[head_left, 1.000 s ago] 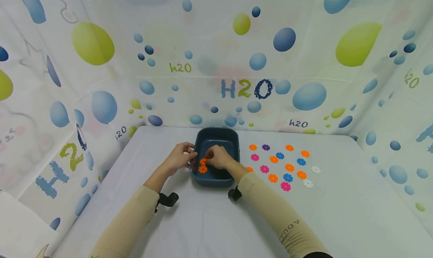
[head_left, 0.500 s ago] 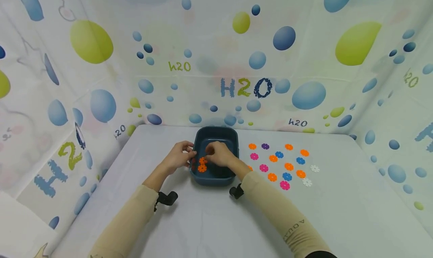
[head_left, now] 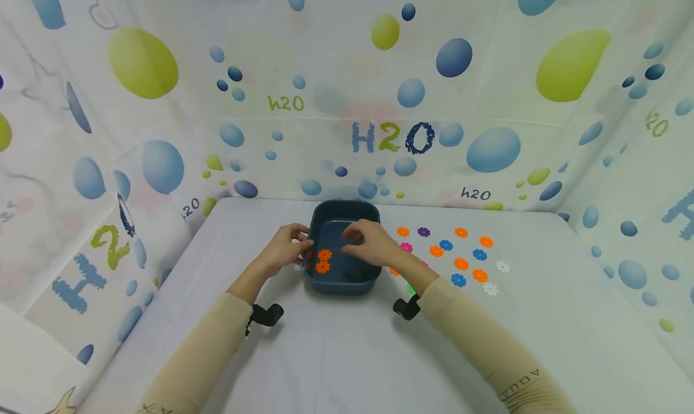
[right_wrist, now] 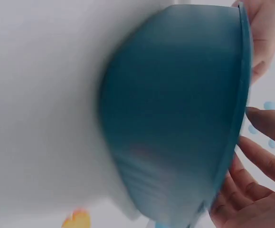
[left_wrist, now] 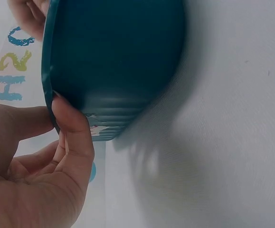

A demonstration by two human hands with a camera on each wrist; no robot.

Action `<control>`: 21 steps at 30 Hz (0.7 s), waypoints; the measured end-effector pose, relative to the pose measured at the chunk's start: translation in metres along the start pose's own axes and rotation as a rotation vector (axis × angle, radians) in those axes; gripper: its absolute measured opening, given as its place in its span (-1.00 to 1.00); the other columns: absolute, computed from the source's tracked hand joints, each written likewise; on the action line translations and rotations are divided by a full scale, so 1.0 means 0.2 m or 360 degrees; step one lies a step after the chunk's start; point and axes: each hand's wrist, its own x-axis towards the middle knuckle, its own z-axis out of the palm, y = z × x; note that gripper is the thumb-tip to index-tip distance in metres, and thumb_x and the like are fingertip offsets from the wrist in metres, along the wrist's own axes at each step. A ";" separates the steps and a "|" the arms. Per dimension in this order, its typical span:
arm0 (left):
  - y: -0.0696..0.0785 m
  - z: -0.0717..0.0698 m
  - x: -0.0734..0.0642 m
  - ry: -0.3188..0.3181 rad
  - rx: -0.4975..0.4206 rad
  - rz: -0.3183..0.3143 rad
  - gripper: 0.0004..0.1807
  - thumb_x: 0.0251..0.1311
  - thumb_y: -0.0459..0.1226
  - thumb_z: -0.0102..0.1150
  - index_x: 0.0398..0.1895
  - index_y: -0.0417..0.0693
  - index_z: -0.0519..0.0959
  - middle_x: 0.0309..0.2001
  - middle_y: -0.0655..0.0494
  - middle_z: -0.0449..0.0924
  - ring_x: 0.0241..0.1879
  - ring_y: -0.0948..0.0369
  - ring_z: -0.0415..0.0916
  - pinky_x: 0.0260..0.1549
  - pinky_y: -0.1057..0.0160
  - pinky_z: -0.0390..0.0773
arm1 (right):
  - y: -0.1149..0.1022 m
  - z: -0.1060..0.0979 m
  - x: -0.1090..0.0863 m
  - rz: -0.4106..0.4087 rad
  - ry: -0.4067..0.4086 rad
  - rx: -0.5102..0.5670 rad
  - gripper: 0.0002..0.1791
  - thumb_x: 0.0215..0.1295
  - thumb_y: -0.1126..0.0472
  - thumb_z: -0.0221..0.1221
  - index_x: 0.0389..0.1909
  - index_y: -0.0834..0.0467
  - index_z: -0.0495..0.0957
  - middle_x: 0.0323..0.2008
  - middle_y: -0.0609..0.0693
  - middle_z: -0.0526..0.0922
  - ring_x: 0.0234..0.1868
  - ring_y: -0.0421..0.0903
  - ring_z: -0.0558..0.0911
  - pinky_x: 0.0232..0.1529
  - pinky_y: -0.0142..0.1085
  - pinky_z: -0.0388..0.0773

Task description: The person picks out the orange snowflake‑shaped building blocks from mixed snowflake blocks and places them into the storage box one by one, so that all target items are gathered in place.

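A dark teal plastic basin stands on the white-covered table. Two orange flower-shaped pieces lie inside it, one just behind the other, near the left wall. My left hand pinches the basin's left rim between thumb and fingers; the left wrist view shows this grip from close by. Over the basin's right half hovers my right hand, its thumb and fingers parted with nothing between them. In the right wrist view, the right hand's loosely bent fingers overlap the basin's rim.
To the basin's right lie several scattered flower-shaped pieces: orange, blue, white and purple. My right forearm covers part of them. A patterned curtain hangs behind the table and along its sides.
My right hand has let go of the orange piece, lifted and moved right, its fingers spreading apart. The two orange pieces stay in the basin. My left hand keeps its grip on the rim.
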 end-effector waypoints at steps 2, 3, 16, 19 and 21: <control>-0.01 0.00 0.01 0.0002 0.0009 0.0004 -0.53 0.48 -0.37 0.10 0.34 -0.42 0.32 -0.13 -0.15 0.44 -0.30 0.11 0.52 -0.39 0.25 0.72 | 0.01 -0.03 -0.04 -0.0018 0.0008 0.0000 -0.61 0.35 0.18 0.34 0.12 0.27 0.61 0.06 0.13 0.62 0.06 0.07 0.62 0.11 -0.12 0.62; -0.01 0.00 0.01 0.0005 0.0011 0.0000 -0.53 0.48 -0.36 0.10 0.35 -0.41 0.32 -0.13 -0.15 0.44 -0.30 0.10 0.51 -0.39 0.25 0.72 | 0.02 -0.04 -0.06 -0.0023 0.0011 0.0010 -0.61 0.35 0.19 0.34 0.12 0.27 0.61 0.05 0.12 0.62 0.06 0.06 0.62 0.11 -0.12 0.62; -0.01 -0.01 0.01 0.0012 0.0022 0.0000 -0.53 0.48 -0.36 0.09 0.35 -0.42 0.32 -0.10 -0.16 0.45 -0.27 0.09 0.51 -0.37 0.24 0.73 | 0.15 -0.20 -0.24 -0.0006 0.0132 0.0067 -0.65 0.36 0.23 0.33 0.09 0.30 0.61 0.06 0.20 0.63 0.01 0.06 0.61 0.10 -0.06 0.62; -0.01 -0.01 0.01 0.0013 0.0020 -0.0004 -0.53 0.48 -0.36 0.10 0.35 -0.42 0.33 -0.12 -0.16 0.44 -0.26 0.08 0.51 -0.38 0.24 0.73 | 0.19 -0.25 -0.28 0.0005 0.0163 0.0042 -0.67 0.35 0.24 0.33 0.06 0.30 0.61 0.05 0.23 0.63 -0.01 0.08 0.62 0.09 -0.03 0.63; -0.01 0.00 0.02 0.0011 0.0018 -0.0005 -0.53 0.48 -0.36 0.10 0.34 -0.42 0.33 -0.13 -0.15 0.44 -0.27 0.09 0.51 -0.39 0.24 0.72 | 0.22 -0.27 -0.31 0.0028 0.0183 0.0024 -0.68 0.35 0.24 0.33 0.05 0.28 0.62 0.04 0.23 0.63 -0.01 0.08 0.63 0.07 -0.04 0.64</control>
